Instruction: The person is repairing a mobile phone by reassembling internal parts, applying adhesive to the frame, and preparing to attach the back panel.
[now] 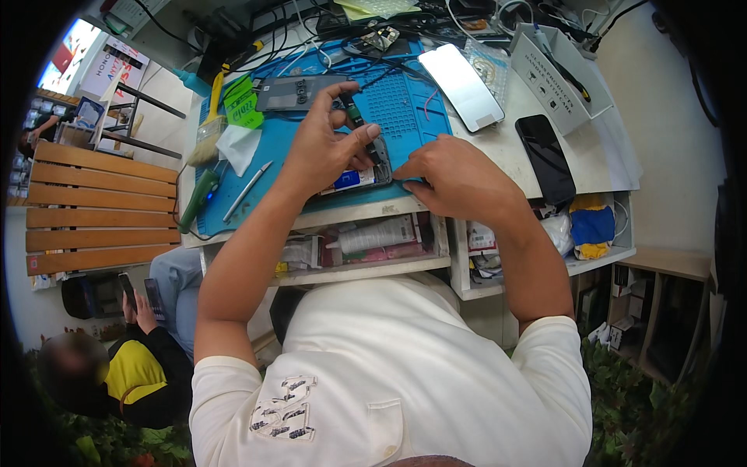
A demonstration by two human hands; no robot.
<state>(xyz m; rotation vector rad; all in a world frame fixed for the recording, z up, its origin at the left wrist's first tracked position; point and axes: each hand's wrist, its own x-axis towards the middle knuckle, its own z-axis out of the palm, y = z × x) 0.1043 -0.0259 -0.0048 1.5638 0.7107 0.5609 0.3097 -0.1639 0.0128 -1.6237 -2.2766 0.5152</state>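
Note:
An opened phone [359, 178] lies at the front of the blue repair mat [311, 204], its insides showing a blue-and-white part. Above it, my left hand [328, 144] is closed around a dark green and black screwdriver [352, 110], whose lower end points down into the phone's right part. The fingers of my right hand [459, 177] are curled, with index fingertip and thumb at the phone's right edge, holding it. My left hand covers much of the phone's far side.
A grey phone back [292, 93], a brush [207, 140], a green-handled tool [201, 198] and a silver pen-like tool [247, 191] lie left. Rightward are a white-screened phone [462, 87], a black phone [545, 158] and a white box [552, 70]. Open drawers [373, 241] sit below. A seated person [128, 366] holds phones.

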